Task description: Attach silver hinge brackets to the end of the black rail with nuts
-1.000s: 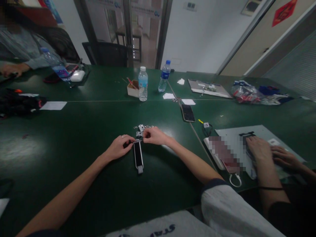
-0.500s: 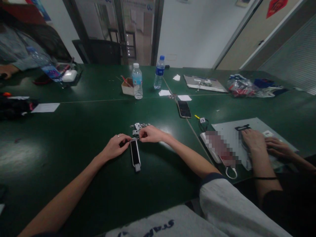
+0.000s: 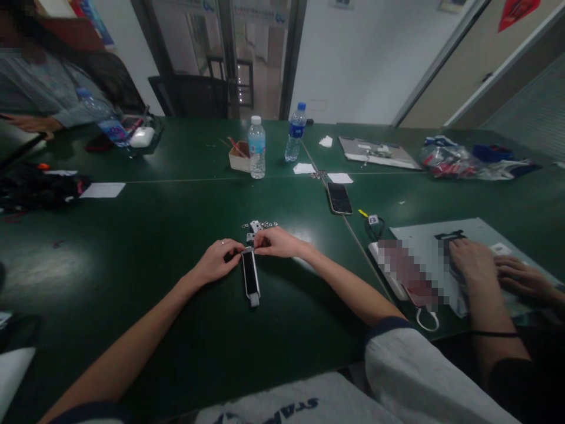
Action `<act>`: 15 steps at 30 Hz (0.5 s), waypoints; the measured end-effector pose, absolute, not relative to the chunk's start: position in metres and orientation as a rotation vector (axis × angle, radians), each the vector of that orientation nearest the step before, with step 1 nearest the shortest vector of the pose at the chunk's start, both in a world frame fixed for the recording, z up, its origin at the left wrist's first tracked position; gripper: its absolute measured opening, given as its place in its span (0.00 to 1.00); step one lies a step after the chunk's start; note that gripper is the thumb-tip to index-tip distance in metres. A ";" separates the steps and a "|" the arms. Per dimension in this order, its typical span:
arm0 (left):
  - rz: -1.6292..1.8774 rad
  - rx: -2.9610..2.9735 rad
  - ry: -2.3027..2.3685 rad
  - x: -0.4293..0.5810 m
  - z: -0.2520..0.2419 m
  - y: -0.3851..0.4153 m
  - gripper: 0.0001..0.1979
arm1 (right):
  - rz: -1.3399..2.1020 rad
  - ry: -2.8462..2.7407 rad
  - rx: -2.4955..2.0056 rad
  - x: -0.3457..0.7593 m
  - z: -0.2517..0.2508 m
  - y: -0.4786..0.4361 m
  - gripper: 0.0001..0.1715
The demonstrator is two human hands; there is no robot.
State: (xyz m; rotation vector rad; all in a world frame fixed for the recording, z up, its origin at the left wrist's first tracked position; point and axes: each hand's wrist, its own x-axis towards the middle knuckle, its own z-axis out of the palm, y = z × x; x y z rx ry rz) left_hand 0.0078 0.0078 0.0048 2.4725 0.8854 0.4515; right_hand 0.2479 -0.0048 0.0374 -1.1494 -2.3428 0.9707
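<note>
A narrow black device with a silver frame (image 3: 251,275) lies lengthwise on the dark green table. My left hand (image 3: 219,259) pinches its far end from the left, a ring on one finger. On the other side, my right hand (image 3: 279,242) has thumb and fingertips pressed together at the same far end; whatever is between them is too small to make out. Just beyond the fingers are small metal plates (image 3: 255,226) and several loose nuts or washers (image 3: 267,224).
Two water bottles, one with a white cap (image 3: 256,147) and one with a blue cap (image 3: 295,132), stand beyond beside a small box (image 3: 239,158). A phone (image 3: 339,198) lies right of centre. At right, a co-worker's hands (image 3: 474,259) rest over a pale board (image 3: 408,235).
The view has shifted slightly, so everything appears farther right. Both my hands stay at the device's far end, with little visible change in their grip.
</note>
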 end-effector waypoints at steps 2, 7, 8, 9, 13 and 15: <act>0.449 2.470 0.882 0.009 0.007 0.006 0.11 | 0.944 -2.363 -1.159 0.251 0.040 -0.003 0.08; 0.442 2.454 0.892 0.009 0.010 0.004 0.12 | 0.662 -2.354 -1.358 0.270 0.043 0.010 0.06; 0.442 2.452 0.889 0.009 0.009 0.005 0.12 | 0.585 -2.347 -1.414 0.275 0.042 0.013 0.06; 0.445 2.451 0.885 0.008 0.008 0.005 0.12 | 0.512 -2.343 -1.467 0.280 0.040 0.016 0.07; 0.477 2.454 0.868 0.007 0.003 0.006 0.11 | 0.351 -2.362 -1.626 0.293 0.030 0.024 0.11; 0.472 2.455 0.863 0.006 0.003 0.006 0.12 | 0.351 -2.395 -1.646 0.293 0.026 0.026 0.13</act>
